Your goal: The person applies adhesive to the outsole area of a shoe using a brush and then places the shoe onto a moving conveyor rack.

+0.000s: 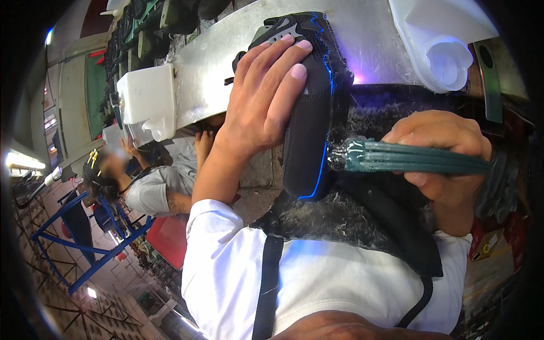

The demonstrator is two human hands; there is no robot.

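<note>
A black shoe upper [310, 136] with mesh and grey parts rests partly over the metal table's edge, its rounded heel towards my body. My left hand [265, 95] lies over it, fingers spread across its top and side, gripping it. A bright blue line runs along the upper's lower side. In my right hand [446, 136] is a brush [416, 157] with a ribbed green handle, held level. Its wet-looking bristles [337, 155] meet the side of the upper near the heel, by the blue line. The upper's far side is hidden.
A white plastic container [146, 95] stands at the left of the metal table [369, 46]; another white container [446, 51] is at the right. Shoe parts hang in a row at upper left. A seated person [148, 191] works on the left. My black apron [323, 216] carries fibres.
</note>
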